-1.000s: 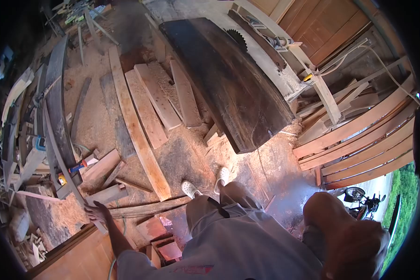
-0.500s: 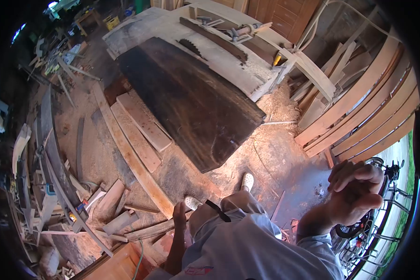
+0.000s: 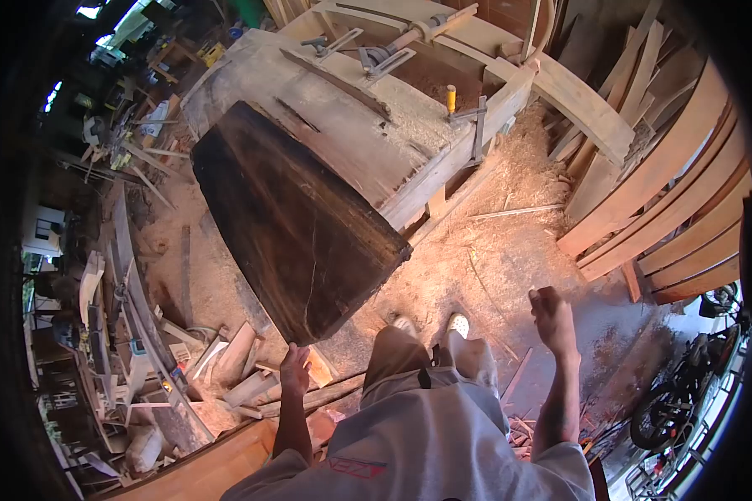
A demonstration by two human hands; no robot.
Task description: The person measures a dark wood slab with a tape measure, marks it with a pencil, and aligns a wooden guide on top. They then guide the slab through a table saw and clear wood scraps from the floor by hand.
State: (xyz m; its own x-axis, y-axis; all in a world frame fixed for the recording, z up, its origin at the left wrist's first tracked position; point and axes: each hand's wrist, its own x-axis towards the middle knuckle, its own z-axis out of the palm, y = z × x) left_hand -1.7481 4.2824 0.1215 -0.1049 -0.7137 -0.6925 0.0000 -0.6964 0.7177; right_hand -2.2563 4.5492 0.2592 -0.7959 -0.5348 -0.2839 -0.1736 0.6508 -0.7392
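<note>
A large dark wooden slab (image 3: 301,217), wider at its near end, lies tilted against the edge of a dusty workbench (image 3: 368,159). My left hand (image 3: 295,369) is at the slab's nearest corner, its fingertips right at the edge and loosely extended. Off to the right, my right hand (image 3: 553,319) is raised over the floor, away from the slab. Its fingers are curled together, with a small pale spot at the fingertips; I cannot tell what they hold.
Clamps (image 3: 384,57) and a yellow-handled tool (image 3: 451,98) rest on the bench. Curved planks (image 3: 643,192) stand at the right, near a parked motorcycle (image 3: 673,409). Offcuts (image 3: 234,355) litter the left floor, and sawdust (image 3: 510,238) spreads beside the bench.
The view has shifted, and the slab's near end now appears lower and further left, by my left hand. My right hand has moved left, away from the motorcycle, fingers still curled.
</note>
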